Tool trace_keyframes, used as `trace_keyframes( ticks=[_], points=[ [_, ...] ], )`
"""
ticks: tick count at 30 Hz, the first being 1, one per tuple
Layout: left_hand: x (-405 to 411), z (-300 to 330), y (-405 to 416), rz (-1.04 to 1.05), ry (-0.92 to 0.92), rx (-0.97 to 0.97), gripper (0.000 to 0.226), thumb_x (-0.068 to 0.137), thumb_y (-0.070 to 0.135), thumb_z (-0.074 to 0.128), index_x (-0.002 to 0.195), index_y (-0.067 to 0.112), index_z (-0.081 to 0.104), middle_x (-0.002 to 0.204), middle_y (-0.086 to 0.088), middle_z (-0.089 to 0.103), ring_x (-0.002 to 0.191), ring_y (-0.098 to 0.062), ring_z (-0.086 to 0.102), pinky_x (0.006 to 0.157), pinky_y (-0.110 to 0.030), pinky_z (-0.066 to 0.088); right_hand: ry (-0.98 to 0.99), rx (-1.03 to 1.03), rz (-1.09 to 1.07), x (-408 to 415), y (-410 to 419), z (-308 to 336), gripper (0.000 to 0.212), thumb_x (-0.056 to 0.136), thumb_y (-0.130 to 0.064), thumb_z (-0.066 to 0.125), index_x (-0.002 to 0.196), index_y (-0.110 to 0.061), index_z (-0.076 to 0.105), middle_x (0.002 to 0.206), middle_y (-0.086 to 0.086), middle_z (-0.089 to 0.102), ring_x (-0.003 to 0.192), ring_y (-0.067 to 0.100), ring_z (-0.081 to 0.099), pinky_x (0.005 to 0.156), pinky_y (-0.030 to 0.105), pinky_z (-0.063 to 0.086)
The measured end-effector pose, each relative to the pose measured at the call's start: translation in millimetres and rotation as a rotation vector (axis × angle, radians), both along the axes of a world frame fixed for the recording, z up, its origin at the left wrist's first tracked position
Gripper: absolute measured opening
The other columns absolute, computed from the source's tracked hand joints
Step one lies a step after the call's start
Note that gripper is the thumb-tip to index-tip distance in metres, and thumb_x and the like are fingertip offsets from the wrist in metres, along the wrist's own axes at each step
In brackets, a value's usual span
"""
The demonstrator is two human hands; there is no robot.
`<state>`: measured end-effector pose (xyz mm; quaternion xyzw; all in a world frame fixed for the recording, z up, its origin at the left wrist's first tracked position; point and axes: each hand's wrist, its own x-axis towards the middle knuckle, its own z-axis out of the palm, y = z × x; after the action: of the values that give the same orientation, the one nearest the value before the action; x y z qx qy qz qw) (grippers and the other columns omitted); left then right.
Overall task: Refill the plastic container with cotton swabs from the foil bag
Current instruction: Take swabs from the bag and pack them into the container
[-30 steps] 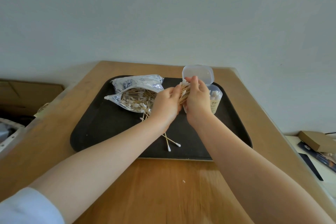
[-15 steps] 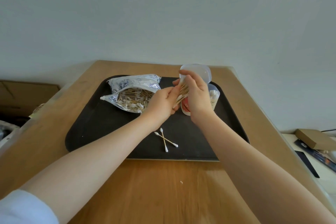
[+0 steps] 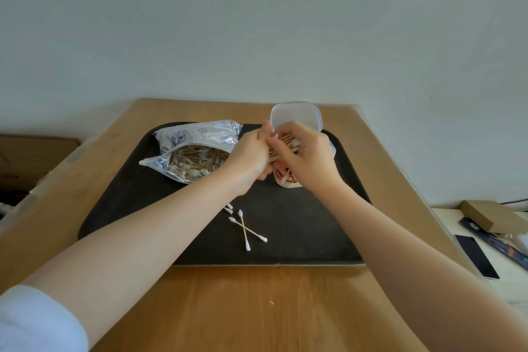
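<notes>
A bundle of wooden cotton swabs (image 3: 285, 143) is gripped between my left hand (image 3: 248, 158) and my right hand (image 3: 307, 158), right over the clear plastic container (image 3: 287, 181). The container's hinged lid (image 3: 295, 116) stands open behind my fingers. Its body is mostly hidden by my right hand. The opened foil bag (image 3: 194, 151) lies to the left on the black tray (image 3: 314, 237), with many swabs showing inside. A few loose swabs (image 3: 245, 230) lie crossed on the tray in front of my hands.
The tray sits on a wooden table (image 3: 257, 308) against a pale wall. A brown cardboard box (image 3: 491, 214) and a dark phone (image 3: 477, 256) lie on a white surface at the right. Another cardboard box (image 3: 31, 157) stands at the far left.
Both hands have turned the swab bundle from upright to nearly level and lowered it over the container's mouth. The foil bag and loose swabs lie as before.
</notes>
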<state>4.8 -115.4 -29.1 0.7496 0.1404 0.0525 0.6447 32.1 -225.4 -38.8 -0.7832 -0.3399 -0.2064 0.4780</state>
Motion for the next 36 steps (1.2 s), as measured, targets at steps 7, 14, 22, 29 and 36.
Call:
trace_keyframes(
  ticks=[7, 14, 22, 29, 36],
  points=[
    [22.5, -2.4, 0.5, 0.122, -0.150, 0.207, 0.036, 0.101, 0.035, 0.027, 0.104, 0.009, 0.053, 0.087, -0.002, 0.059, 0.070, -0.014, 0.058, 0.069, -0.030, 0.046, 0.207, 0.018, -0.182, 40.4, -18.1, 8.5, 0.009, 0.084, -0.018, 0.063, 0.076, -0.016, 0.059, 0.060, -0.010, 0.053, 0.052, 0.004, 0.048, 0.051, 0.013, 0.037],
    [41.6, -20.3, -5.1, -0.094, 0.006, 0.413, 0.017, 0.093, 0.028, 0.052, 0.099, 0.017, 0.062, 0.112, 0.005, 0.055, 0.104, -0.012, 0.048, 0.081, -0.027, 0.035, 0.251, 0.032, -0.293, 78.6, -43.8, 16.2, 0.018, 0.086, -0.029, 0.063, 0.080, -0.012, 0.060, 0.068, -0.002, 0.062, 0.062, 0.015, 0.060, 0.061, 0.030, 0.050],
    [29.5, -26.6, -9.3, -0.178, -0.117, 0.575, 0.046, 0.083, -0.010, 0.039, 0.117, 0.020, 0.048, 0.137, -0.003, 0.038, 0.119, -0.017, 0.044, 0.085, -0.026, 0.039, 0.325, 0.178, -0.159, 64.7, -65.5, 18.2, 0.020, 0.085, -0.022, 0.066, 0.070, -0.019, 0.052, 0.059, -0.003, 0.061, 0.041, 0.012, 0.058, 0.047, 0.028, 0.050],
    [4.5, -43.7, -5.0, -0.085, -0.395, 1.040, 0.058, 0.072, -0.017, 0.049, 0.125, 0.007, 0.047, 0.135, -0.017, 0.034, 0.115, -0.033, 0.045, 0.085, -0.033, 0.041, 0.314, 0.164, 0.005, 28.6, -80.2, 1.5, 0.011, 0.083, -0.013, 0.067, 0.076, -0.015, 0.060, 0.066, -0.007, 0.065, 0.053, 0.015, 0.065, 0.054, 0.024, 0.054],
    [0.0, -38.7, -2.0, -0.126, -0.237, 0.835, 0.056, 0.084, -0.010, 0.050, 0.127, 0.026, 0.057, 0.146, -0.003, 0.021, 0.137, -0.022, 0.021, 0.107, -0.027, 0.025, 0.134, -0.009, -0.089, 11.5, -67.0, -2.5, 0.010, 0.083, -0.010, 0.068, 0.078, -0.008, 0.060, 0.082, 0.014, 0.063, 0.061, 0.016, 0.066, 0.053, 0.013, 0.049]
  ],
)
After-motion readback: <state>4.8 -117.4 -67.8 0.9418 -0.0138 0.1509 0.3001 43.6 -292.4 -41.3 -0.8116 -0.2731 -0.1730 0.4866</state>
